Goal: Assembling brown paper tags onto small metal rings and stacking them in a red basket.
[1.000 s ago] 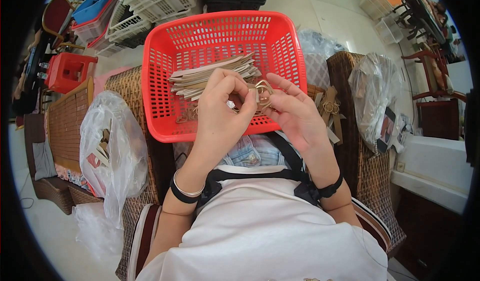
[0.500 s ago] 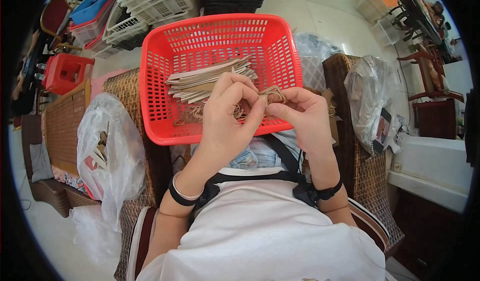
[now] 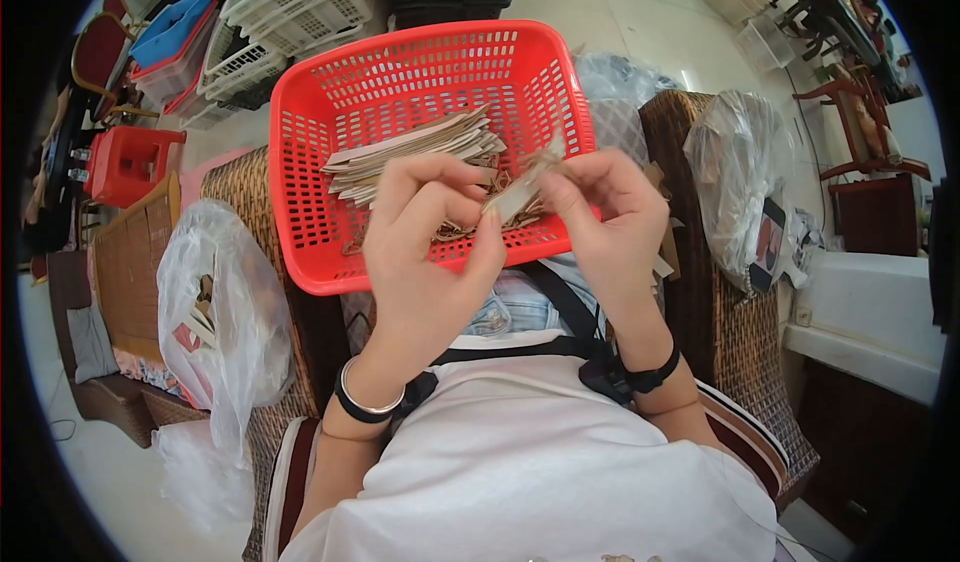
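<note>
A pale flat strip (image 3: 513,200) with a blurred tangle of tan cord (image 3: 545,159) at its far end is stretched between my two hands, above the red basket. My left hand (image 3: 425,247) has its thumb at the strip's near end, with the fingers curled over. At the cord end, my right hand (image 3: 612,217) pinches with thumb and forefinger. A stack of beige card strips (image 3: 410,157) lies in the red plastic basket (image 3: 305,277), which rests by my lap. Loose brown cords (image 3: 455,232) lie in the basket below the stack, partly hidden by my hands.
A clear plastic bag (image 3: 225,312) with card pieces hangs on the left wicker armrest (image 3: 240,187). Another plastic bag (image 3: 735,182) sits on the right wicker armrest (image 3: 680,137). Stacked crates (image 3: 310,7) and a red stool (image 3: 130,162) stand farther off.
My hands have drawn apart, the left one moving left and nearer to me. The pale strip now shows between them, where a looped cord was pinched before.
</note>
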{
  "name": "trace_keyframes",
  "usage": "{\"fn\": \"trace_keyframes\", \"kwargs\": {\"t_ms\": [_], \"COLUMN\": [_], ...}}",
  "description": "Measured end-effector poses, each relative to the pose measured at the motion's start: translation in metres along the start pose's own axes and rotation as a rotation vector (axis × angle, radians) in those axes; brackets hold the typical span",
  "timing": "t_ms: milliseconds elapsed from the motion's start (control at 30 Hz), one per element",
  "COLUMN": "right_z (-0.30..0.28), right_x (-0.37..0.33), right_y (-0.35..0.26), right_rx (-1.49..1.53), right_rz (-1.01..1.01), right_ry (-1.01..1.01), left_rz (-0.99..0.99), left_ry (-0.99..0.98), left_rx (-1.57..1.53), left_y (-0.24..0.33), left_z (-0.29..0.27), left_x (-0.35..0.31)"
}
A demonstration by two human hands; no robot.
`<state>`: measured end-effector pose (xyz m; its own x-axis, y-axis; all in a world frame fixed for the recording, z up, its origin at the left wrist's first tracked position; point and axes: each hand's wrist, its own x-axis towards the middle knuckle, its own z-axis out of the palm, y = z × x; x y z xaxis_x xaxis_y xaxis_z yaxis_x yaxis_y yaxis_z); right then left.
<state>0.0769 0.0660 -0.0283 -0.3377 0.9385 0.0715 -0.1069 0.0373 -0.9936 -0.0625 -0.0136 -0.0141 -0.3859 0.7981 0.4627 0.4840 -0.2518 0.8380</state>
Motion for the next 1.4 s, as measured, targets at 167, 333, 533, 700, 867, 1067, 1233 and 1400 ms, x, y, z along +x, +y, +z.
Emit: {"fn": "trace_keyframes", "kwargs": {"t_ms": [167,333,533,700,867,1067,1233,1400], "right_z": [0.0,-0.002,-0.003,0.001,-0.002,-0.006,-0.024,-0.024], "right_x": [-0.011,-0.011,-0.012,-0.012,-0.01,-0.006,-0.003,-0.005], "right_y": [-0.006,-0.011,-0.004,-0.001,0.002,-0.002,-0.028,-0.025], "right_rx": [-0.097,-0.043,-0.141,-0.092,-0.488,-0.444,0.288,0.493], "right_rz": [-0.146,-0.198,-0.301,-0.384,-0.743,-0.716,0.236,0.448], "right_ry": [0.064,0.099,0.077,0.135,0.124,0.041,-0.261,-0.447], "left_rz": [-0.326,-0.406,-0.512,-0.456,-0.402,0.171,-0.221,-0.439], "left_ry": [-0.098,-0.089,-0.078,-0.076,-0.099,-0.253,-0.443,-0.648], "left_rx": [-0.484,-0.423,-0.52,-0.514,-0.455,0.043,-0.375,-0.511], "left_y": [0.02,0.006,0.008,0.017,0.019,0.016,0.016,0.004], "left_z": [0.004,0.004,0.002,0.002,-0.001,-0.01,-0.026,-0.016], "left_x": [0.004,-0.005,-0.004,-0.003,-0.002,0.0,0.015,0.025]}}
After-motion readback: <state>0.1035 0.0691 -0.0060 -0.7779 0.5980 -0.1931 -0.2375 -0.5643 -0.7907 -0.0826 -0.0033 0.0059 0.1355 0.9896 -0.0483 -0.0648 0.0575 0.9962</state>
